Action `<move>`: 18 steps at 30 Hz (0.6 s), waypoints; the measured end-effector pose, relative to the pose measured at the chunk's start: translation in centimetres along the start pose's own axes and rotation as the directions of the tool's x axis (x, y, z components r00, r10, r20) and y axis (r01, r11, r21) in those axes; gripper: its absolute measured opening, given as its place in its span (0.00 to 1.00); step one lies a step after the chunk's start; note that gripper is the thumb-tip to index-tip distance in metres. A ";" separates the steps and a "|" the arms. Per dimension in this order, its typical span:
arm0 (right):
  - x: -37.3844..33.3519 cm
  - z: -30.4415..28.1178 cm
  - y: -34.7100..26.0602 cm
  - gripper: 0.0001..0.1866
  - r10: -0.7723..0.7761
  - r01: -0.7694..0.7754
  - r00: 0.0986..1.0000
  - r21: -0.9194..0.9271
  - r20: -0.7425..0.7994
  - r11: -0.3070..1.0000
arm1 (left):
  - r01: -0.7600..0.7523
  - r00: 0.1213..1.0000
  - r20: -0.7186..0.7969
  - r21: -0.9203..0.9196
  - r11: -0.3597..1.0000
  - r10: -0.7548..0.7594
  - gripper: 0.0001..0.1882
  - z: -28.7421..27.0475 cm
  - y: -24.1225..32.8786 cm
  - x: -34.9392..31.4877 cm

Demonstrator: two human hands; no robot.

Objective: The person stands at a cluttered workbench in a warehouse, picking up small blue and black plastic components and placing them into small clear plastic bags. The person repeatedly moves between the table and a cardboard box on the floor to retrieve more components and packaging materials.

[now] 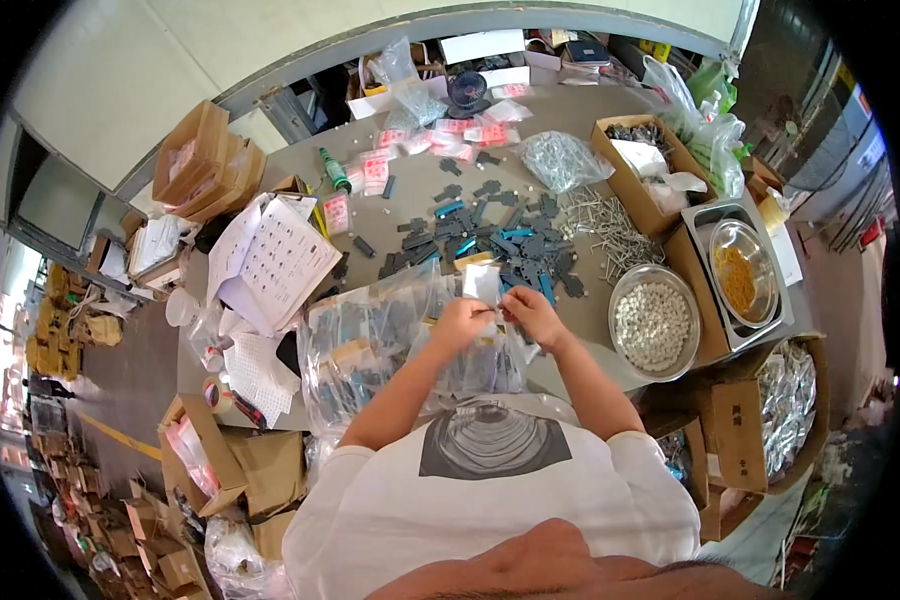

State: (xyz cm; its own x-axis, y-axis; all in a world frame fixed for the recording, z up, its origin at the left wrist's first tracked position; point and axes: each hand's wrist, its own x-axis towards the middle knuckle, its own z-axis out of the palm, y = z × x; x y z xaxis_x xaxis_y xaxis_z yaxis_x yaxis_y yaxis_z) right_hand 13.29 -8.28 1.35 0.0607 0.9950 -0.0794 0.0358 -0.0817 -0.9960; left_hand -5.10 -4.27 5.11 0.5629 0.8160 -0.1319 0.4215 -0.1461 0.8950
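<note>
Pinched between my two hands at the middle of the table is a small pale plastic bag [482, 283]. My left hand [464, 322] closes on its near left edge, and my right hand [532, 316] grips its near right side. What the bag holds, if anything, is too small to make out. Just beyond lies a loose heap of dark grey and blue plastic parts [515, 245]. Under and left of my left forearm, several filled clear bags [355, 345] with similar grey and blue parts are spread along the near edge.
Right of my hands stand a metal bowl of white pieces [654, 320], loose screws [610, 228] and a bowl of yellow pieces [738, 275]. A clear bag of metal pieces [562, 160] lies beyond. Printed sheets [275, 260] cover the left side; pink-and-white packets [375, 170] lie farther back.
</note>
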 end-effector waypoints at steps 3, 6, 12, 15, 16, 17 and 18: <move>-1.2 -0.8 1.8 0.14 -0.044 -0.060 0.975 -0.451 -0.217 0.890 | -0.053 0.980 -0.189 0.028 0.998 0.057 0.11 -0.2 -2.5 -0.2; -4.0 -1.0 1.7 0.35 0.141 -0.403 0.897 -0.646 -0.419 0.648 | -0.015 0.987 -0.157 -0.022 1.000 0.012 0.12 -0.8 -3.7 -0.8; -8.1 -2.7 4.2 0.49 0.175 -0.589 0.804 -0.724 -0.568 0.358 | 0.162 0.980 0.068 -0.812 0.561 -0.185 0.15 -2.7 -2.6 -1.8; -8.4 -5.0 7.6 0.43 0.180 -0.569 0.802 -0.637 -0.569 0.520 | 0.185 0.974 0.095 -0.857 0.480 -0.205 0.16 -3.2 -2.1 -1.3; -8.2 -6.1 8.7 0.39 0.196 -0.539 0.812 -0.578 -0.550 0.612 | 0.195 0.974 0.099 -0.823 0.534 -0.203 0.16 -3.1 -1.5 -1.4; -8.1 -7.0 8.8 0.34 0.188 -0.467 0.850 -0.541 -0.492 0.699 | 0.201 0.974 0.099 -0.785 0.585 -0.202 0.15 -2.9 -1.1 -1.5; -8.0 -7.7 8.9 0.28 0.172 -0.391 0.885 -0.494 -0.432 0.777 | 0.079 0.995 0.004 -0.626 0.776 -0.099 0.14 -2.6 -1.0 -1.4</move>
State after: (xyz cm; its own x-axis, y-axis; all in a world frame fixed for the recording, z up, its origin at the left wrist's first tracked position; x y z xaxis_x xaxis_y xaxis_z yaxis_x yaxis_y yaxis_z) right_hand 20.78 -17.41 -6.57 0.4908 0.8421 -0.2237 0.4963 -0.4812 -0.7225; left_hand -8.22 -3.83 5.48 0.5212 0.8243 -0.2210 -0.0737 0.3015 0.9506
